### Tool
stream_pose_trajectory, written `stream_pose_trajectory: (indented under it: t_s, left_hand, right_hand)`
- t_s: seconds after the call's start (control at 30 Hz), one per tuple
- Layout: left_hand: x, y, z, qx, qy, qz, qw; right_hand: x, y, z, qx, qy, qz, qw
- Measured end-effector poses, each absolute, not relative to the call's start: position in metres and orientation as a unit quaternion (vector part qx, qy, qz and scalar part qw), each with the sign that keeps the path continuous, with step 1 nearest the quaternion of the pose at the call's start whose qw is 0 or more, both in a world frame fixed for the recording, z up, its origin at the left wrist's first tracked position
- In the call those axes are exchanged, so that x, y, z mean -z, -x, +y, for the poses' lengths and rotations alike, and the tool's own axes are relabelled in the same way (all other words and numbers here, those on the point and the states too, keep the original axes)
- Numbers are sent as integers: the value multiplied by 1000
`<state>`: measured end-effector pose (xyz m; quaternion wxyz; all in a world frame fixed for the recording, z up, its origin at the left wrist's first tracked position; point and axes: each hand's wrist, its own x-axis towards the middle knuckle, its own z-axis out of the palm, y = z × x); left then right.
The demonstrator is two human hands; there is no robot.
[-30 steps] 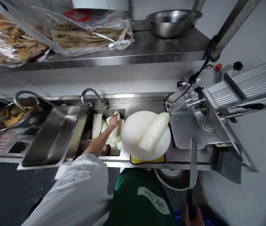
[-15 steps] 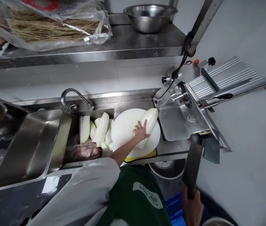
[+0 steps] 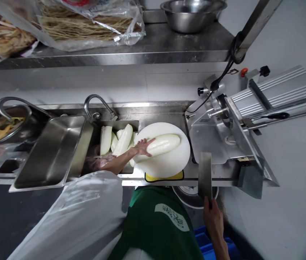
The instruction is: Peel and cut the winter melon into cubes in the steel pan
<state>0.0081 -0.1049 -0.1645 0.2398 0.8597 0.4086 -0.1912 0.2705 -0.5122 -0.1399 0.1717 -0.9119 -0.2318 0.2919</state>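
Observation:
A long pale-green piece of gourd (image 3: 165, 143), perhaps winter melon, lies across the round white cutting board (image 3: 166, 168) with its white flesh upward. My left hand (image 3: 143, 148) rests on the gourd's left end, fingers spread. Off to the right and lower, my right hand (image 3: 213, 216) is closed round the handle of a cleaver (image 3: 205, 173). The broad blade points up and away from me, apart from the board. More cut gourd pieces (image 3: 123, 141) sit in the sink left of the board, partly behind my left forearm.
A metal slicer (image 3: 209, 141) stands right of the board. Left of the sink is a deep steel tray (image 3: 52, 155), with a pot of food (image 3: 3, 126) beyond it. Overhead, a steel shelf (image 3: 169, 57) carries a metal bowl (image 3: 192, 16) and bagged dry goods (image 3: 88, 27). A yellow cloth (image 3: 165, 177) shows under the board.
The gourd piece has turned from slanted to nearly level across the board. My left hand has shifted to its left end. The cleaver has come left, toward the board, its blade now upright.

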Motion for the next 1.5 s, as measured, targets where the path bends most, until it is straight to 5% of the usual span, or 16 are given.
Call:
stream_pose_trajectory:
  t_s: [0.43,1.5]
  left_hand:
    - [199,48,-190,-52,-847,505,156]
    - [192,48,-180,-48,-819,511,254]
  right_hand:
    - [117,-249,-361,-202,800,-563,43]
    - [83,-256,-264,-237,744,-613,-117]
